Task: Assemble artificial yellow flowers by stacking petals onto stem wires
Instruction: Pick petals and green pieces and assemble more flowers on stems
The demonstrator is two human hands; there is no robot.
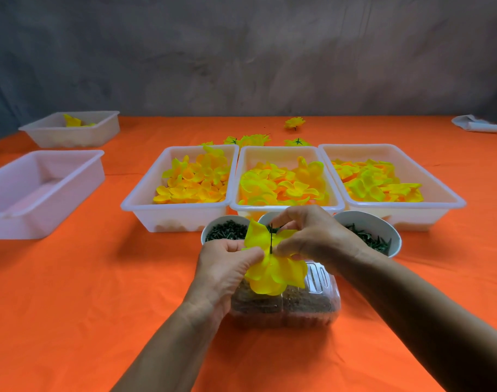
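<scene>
Yellow petals (pixel 272 274) on stem wire (pixel 270 241), pinched by left hand (pixel 223 268) and right hand (pixel 312 236); wire's lower end hidden.

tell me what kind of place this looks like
Probably a craft assembly workstation: an orange-covered table with white bins of yellow petals, bowls of green stem parts, and finished flowers behind.

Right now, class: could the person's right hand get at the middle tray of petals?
Probably yes: the middle tray lies open-topped just beyond the right hand, nothing between. But that hand pinches the flower on its stem wire.
</scene>
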